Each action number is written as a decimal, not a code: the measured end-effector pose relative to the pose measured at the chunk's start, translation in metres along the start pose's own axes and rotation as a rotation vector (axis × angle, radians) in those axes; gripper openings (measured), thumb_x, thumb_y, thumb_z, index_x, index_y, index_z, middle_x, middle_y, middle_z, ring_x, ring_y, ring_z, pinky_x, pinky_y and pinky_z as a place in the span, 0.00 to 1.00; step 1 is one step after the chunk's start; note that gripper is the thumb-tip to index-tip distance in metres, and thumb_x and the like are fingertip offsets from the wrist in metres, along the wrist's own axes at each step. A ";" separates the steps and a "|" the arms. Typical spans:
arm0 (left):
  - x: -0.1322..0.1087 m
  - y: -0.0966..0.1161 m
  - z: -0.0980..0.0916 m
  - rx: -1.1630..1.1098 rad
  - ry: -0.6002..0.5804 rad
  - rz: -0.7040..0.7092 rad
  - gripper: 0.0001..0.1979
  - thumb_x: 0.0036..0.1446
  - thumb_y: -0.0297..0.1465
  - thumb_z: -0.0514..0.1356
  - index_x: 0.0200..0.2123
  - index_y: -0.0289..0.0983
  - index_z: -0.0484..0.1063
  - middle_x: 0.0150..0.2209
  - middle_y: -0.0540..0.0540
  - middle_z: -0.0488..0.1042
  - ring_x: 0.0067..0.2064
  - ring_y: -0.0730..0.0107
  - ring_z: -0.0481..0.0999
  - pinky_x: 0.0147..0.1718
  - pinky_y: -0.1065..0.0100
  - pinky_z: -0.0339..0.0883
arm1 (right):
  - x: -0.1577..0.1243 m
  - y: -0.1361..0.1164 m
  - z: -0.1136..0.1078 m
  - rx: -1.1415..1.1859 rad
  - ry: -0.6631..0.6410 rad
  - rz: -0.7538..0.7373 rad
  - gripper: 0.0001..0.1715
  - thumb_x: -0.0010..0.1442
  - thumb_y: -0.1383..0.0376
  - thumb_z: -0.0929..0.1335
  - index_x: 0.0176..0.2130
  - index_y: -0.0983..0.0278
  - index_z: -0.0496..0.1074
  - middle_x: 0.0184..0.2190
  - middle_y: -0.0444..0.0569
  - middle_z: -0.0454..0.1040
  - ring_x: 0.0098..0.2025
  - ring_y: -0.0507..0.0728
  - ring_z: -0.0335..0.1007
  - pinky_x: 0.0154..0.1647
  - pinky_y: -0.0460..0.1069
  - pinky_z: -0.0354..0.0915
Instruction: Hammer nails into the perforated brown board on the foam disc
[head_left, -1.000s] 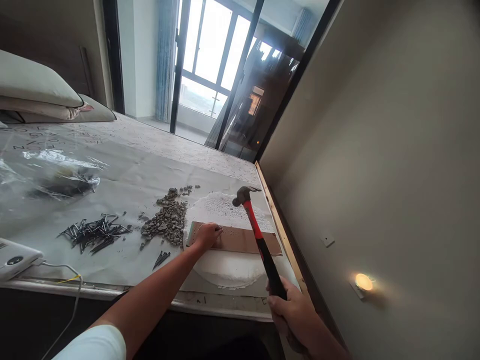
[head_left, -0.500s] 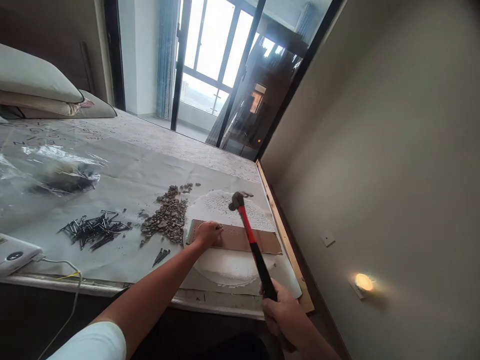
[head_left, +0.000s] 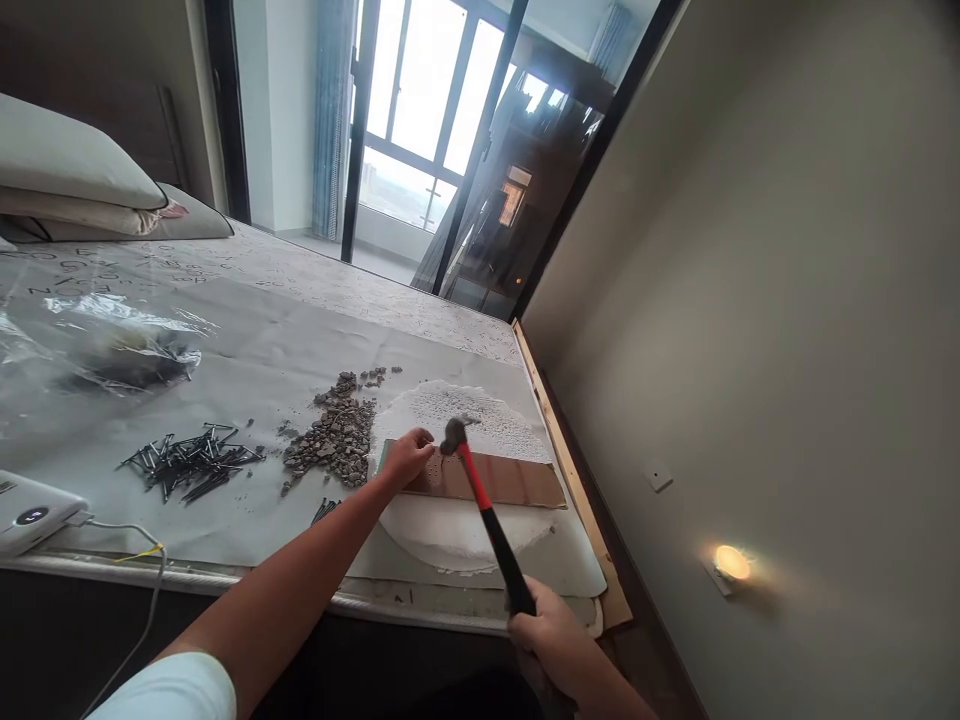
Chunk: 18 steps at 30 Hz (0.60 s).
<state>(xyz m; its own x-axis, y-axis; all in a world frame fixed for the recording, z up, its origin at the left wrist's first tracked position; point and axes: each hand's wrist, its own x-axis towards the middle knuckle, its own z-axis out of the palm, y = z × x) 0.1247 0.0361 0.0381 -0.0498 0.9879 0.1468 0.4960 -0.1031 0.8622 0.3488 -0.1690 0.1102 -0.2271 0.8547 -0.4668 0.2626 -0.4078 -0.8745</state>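
Note:
My right hand (head_left: 551,635) grips the black handle of a claw hammer (head_left: 487,510) with a red neck. The hammer's head is over the brown board (head_left: 502,480), close to the fingertips of my left hand (head_left: 409,458). That hand rests at the board's left part with its fingers curled together; whatever they pinch is too small to make out. Small holes or dots mark the board near the hand. Beneath the board lies a round white slab (head_left: 450,540), its upper part (head_left: 480,410) covered in small pits.
Left of the slab is a heap of grey stone chips (head_left: 334,440). Loose nails (head_left: 191,460) are piled farther left, with a few more nails (head_left: 326,510) by my forearm. A clear plastic bag (head_left: 135,350), a white device with a cable (head_left: 41,510) and a wooden edge strip (head_left: 559,440) surround the sheet.
The hammer head has come down and left, toward the board. My left hand has shifted slightly left and up, its fingertips drawn back from where they were.

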 end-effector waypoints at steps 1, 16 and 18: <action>0.001 -0.002 0.000 -0.056 0.018 -0.025 0.12 0.46 0.33 0.53 0.33 0.36 0.72 0.28 0.48 0.75 0.30 0.68 0.72 0.29 0.70 0.62 | 0.002 0.002 0.003 -0.006 -0.005 0.020 0.10 0.40 0.67 0.60 0.29 0.61 0.57 0.09 0.30 0.51 0.09 0.45 0.44 0.09 0.42 0.43; -0.009 -0.042 -0.111 0.205 0.175 -0.122 0.11 0.44 0.33 0.54 0.29 0.36 0.73 0.26 0.46 0.74 0.28 0.69 0.70 0.25 0.71 0.59 | -0.034 0.064 0.004 0.334 -0.088 0.010 0.16 0.48 0.57 0.67 0.32 0.61 0.58 0.13 0.31 0.53 0.11 0.44 0.44 0.12 0.42 0.46; -0.014 -0.064 -0.124 0.409 0.041 -0.186 0.06 0.41 0.31 0.57 0.23 0.36 0.73 0.25 0.44 0.75 0.31 0.66 0.72 0.28 0.71 0.60 | -0.032 0.077 0.005 0.397 -0.108 0.032 0.19 0.46 0.56 0.69 0.32 0.61 0.57 0.14 0.32 0.53 0.11 0.43 0.43 0.11 0.41 0.45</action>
<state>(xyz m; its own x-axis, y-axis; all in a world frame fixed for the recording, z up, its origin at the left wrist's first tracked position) -0.0135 0.0148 0.0410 -0.2008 0.9791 0.0335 0.7766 0.1382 0.6146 0.3710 -0.2291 0.0573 -0.3275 0.8097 -0.4869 -0.1064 -0.5436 -0.8325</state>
